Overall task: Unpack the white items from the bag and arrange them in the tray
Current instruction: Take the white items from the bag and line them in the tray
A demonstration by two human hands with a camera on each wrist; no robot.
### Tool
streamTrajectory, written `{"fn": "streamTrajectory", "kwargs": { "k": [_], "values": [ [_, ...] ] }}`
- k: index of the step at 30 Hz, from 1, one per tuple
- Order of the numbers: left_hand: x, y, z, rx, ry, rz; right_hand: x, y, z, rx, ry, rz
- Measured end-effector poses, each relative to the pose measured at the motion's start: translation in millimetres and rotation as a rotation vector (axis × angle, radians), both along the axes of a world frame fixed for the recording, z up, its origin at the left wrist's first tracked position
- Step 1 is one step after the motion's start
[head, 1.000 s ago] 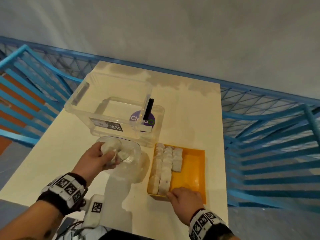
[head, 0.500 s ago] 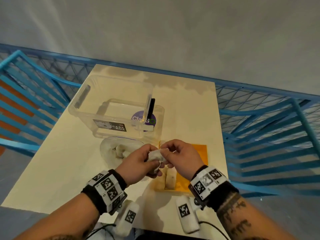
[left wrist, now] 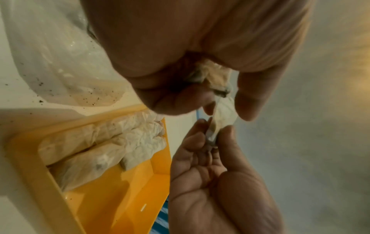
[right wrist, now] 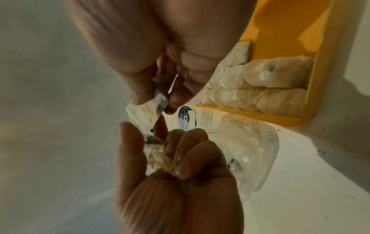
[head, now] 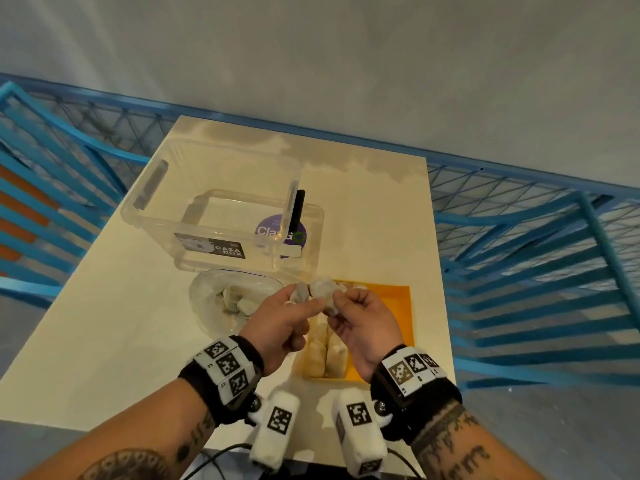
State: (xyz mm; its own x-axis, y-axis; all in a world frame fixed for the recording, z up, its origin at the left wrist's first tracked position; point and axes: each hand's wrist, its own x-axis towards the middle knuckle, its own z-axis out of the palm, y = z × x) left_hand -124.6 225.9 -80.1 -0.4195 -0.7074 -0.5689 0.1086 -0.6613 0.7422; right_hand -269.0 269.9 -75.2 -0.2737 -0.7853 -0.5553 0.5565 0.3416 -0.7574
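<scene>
Head view: both hands up over the near-left corner of the orange tray (head: 403, 306), meeting on one crumpled white item (head: 323, 289). Left hand (head: 277, 322) curled round its left end, right hand (head: 363, 322) pinching the right end between thumb and fingertips; same pinch visible from left wrist on item (left wrist: 222, 114) by right hand (left wrist: 218, 182), and from right wrist with left hand (right wrist: 170, 174) closed on the other end. Changed vs a second ago: then left hand in the clear bag (head: 221, 299) gripping an item, right hand down at the tray's near edge; now item out of the bag and shared mid-air, off the table (head: 104, 341). Means one more piece extracted, likely being straightened or passed right for placing. Tray holds rows of white items (left wrist: 104, 150) along its left side, right half bare orange. Bag lying open left of the tray, more white pieces inside, so task partway. Clear storage box (head: 214, 216) behind, untouched. Next probably: set item beside the existing rows
</scene>
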Motion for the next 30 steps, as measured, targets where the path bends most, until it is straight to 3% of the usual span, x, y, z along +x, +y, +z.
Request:
{"fn": "streamTrajectory", "kwargs": {
  "k": [2,4,9,12,14,17,20,24,26,30],
  "values": [
    [-6.2,0.5,-4.4,-0.084,-0.096,0.024,-1.9,4.3,-4.5,0.000,-0.010,0.016],
    [-8.0,1.2,-7.3,-0.195,-0.187,0.016,-4.8,9.2,-7.3,0.029,0.090,0.100],
    [-0.7,5.8,-18.2,-0.563,-0.499,-0.294,-24.2,30.0,-12.8,-0.059,0.710,0.410],
    [-1.3,10.3,-23.9,-0.676,-0.611,-0.426,-29.1,39.6,-15.6,-0.104,0.930,0.615],
    [-1.4,13.5,-26.7,-0.693,-0.613,-0.466,-29.0,44.0,-18.6,-0.089,0.984,0.655],
    [4.6,12.8,-30.3,-0.668,-0.630,-0.451,-39.3,43.6,-25.5,-0.022,1.054,0.689],
    [15.1,8.5,-29.2,-0.542,-0.602,-0.281,-58.3,31.3,-34.4,0.140,1.181,0.877],
    [28.2,5.5,-25.8,-0.257,-0.389,-0.116,-71.8,6.6,-46.6,0.304,1.273,1.084],
    [33.1,3.9,-24.9,-0.163,-0.302,-0.060,-74.1,-7.3,-54.4,0.330,1.318,1.117],
    [36.6,2.7,-21.3,-0.140,-0.330,-0.014,-75.5,-33.4,-63.2,0.352,1.372,1.068]
  ]
}}
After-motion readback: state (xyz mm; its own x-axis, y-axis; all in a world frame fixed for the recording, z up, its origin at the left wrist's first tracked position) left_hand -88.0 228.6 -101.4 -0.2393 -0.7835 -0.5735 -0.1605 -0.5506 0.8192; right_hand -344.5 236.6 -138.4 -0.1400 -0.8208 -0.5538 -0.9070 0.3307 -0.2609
